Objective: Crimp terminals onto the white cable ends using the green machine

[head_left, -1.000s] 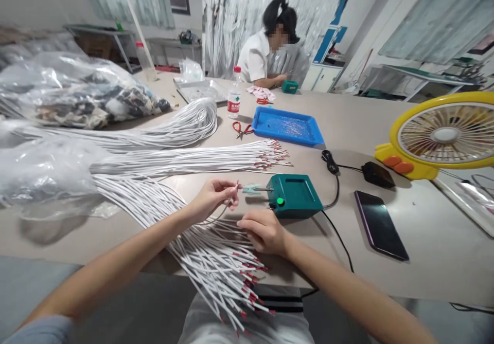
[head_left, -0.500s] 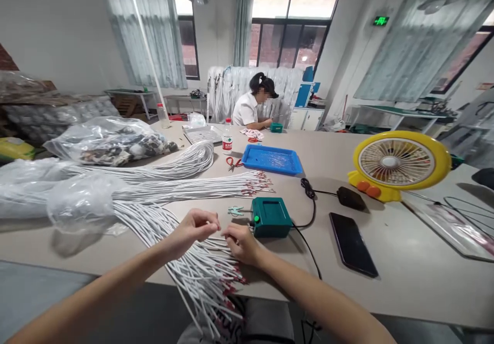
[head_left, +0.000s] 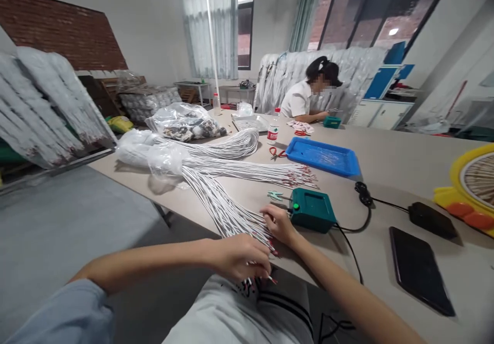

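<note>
My left hand [head_left: 244, 257] is closed at the table's front edge, over the lower ends of a fanned bundle of white cables [head_left: 227, 205]. Red-tipped cable ends poke out below its fingers. Against the right side of that bundle, my right hand [head_left: 280, 224] has its fingers curled together; whatever is between them is hidden. Just behind the right hand stands a green box [head_left: 313, 209] with a bright green button and a short arm bearing a pale green clip [head_left: 275, 195].
Beyond lie more white cables [head_left: 247, 168], a blue tray [head_left: 324, 158], red-handled pliers [head_left: 276, 153] and a bottle [head_left: 273, 128]. To the right are a black phone [head_left: 420, 269], a power adapter [head_left: 434, 219] and a yellow fan [head_left: 463, 179]. Across the table sits a co-worker [head_left: 299, 100].
The view has swung left. My left hand has come down from above the cables to their ends at the table edge. My right hand stays beside the green box, fingers curled.
</note>
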`<state>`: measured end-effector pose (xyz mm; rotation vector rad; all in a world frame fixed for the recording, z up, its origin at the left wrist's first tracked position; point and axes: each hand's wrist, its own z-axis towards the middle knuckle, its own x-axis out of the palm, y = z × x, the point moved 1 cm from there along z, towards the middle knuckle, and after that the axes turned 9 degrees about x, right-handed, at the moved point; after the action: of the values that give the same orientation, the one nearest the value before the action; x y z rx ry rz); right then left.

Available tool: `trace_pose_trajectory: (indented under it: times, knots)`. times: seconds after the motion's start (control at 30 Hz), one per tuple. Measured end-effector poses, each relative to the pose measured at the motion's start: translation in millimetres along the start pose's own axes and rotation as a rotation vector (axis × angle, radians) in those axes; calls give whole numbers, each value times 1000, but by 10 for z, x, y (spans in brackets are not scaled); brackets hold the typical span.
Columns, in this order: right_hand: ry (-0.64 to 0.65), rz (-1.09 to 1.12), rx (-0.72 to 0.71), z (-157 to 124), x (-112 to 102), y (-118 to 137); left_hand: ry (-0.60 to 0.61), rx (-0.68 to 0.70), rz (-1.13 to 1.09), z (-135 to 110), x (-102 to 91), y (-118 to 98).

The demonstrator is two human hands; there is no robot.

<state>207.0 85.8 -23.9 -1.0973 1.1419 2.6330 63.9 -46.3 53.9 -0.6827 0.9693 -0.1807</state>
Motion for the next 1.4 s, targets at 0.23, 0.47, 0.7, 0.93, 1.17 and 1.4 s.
trace_pose_trajectory:
  times: [0.23,0.47,0.7,0.93,1.17,1.4]
  knots:
    - [7,-2,-17,-9,5,16,-226,-655,472,-93,-901,774]
    - [32,-8,-18,-18,29,-5,-202,-977,621,-382,-1467,1393]
    - [78,-21,-19,-12,37,-2,-304,-982,671,-314,-1491,1395]
    - [116,10,12,-22,27,22,-189,-707,382,7,-1277,1019]
    - [-13,133,130,1,41,-44,196,-473,-599,223,-555,657]
    - [-255,263,325,14,17,-55,-378,-406,-986,313,-438,1373]
